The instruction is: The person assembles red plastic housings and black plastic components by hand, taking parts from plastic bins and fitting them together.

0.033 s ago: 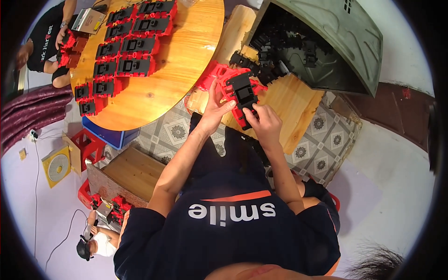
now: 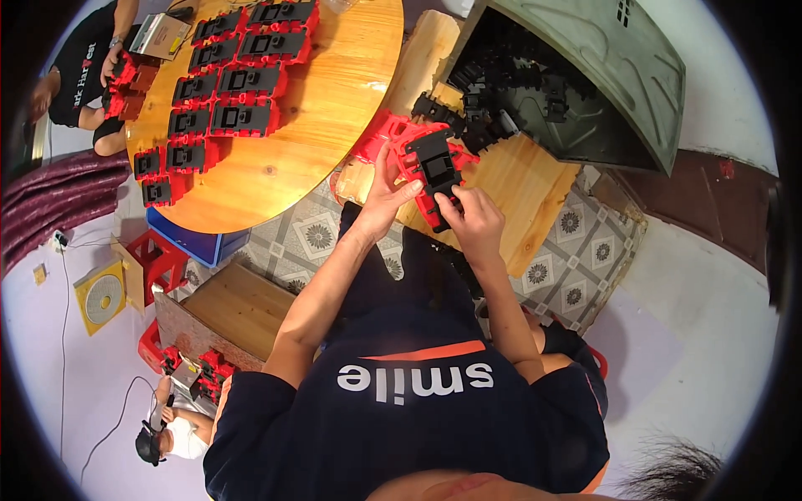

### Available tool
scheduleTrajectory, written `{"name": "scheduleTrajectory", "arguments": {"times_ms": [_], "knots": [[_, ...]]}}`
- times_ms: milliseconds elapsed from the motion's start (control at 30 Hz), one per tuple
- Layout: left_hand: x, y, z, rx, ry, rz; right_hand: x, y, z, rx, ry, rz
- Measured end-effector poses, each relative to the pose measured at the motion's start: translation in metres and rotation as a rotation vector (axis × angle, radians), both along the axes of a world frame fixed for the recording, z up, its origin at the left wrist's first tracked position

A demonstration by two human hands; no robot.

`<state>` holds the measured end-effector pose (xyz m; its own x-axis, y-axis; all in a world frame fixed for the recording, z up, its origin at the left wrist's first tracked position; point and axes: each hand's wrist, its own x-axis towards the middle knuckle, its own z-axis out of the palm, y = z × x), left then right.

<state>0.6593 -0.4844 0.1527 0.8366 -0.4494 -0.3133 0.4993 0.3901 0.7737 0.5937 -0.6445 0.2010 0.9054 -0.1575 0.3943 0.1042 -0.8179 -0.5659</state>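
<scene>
A red plastic housing with a black plastic frame (image 2: pixel 435 156) on it is between my hands, tilted over the wooden bench. My left hand (image 2: pixel 386 197) grips its left edge, with the thumb against the red side. On the lower end of the black frame press the closed fingers and thumb of my right hand (image 2: pixel 474 220). More red plastic housings (image 2: pixel 382 134) lie on the bench just beyond my left hand. Loose black plastic parts (image 2: pixel 433 109) are piled behind the held housing.
A greenish metal bin (image 2: pixel 673 100) lies tipped at the far right, black parts spilling from it. On the round wooden table (image 2: pixel 284 184) stand rows of red-and-black housings (image 2: pixel 242 117). A co-worker's hand (image 2: pixel 110 67) is at the far left; another person (image 2: pixel 180 430) sits at lower left.
</scene>
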Motion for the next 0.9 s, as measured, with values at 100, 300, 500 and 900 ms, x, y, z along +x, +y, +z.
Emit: {"name": "scheduleTrajectory", "arguments": {"times_ms": [100, 300, 500, 900], "knots": [[0.003, 0.006, -0.003, -0.013, 0.024, -0.02, 0.005, 0.006, 0.003, -0.075, -0.051, 0.017], [0.014, 0.012, 0.005, 0.035, -0.013, 0.031, 0.026, 0.008, 0.012, 0.212, 0.157, 0.066], [0.009, 0.007, 0.029, 0.251, -0.099, 0.18, 0.066, 0.031, -0.012, 0.267, 0.182, 0.109], [0.003, 0.144, 0.046, 0.179, 0.192, 0.967, 0.078, 0.156, -0.004, 0.625, 0.653, 0.61]]}}
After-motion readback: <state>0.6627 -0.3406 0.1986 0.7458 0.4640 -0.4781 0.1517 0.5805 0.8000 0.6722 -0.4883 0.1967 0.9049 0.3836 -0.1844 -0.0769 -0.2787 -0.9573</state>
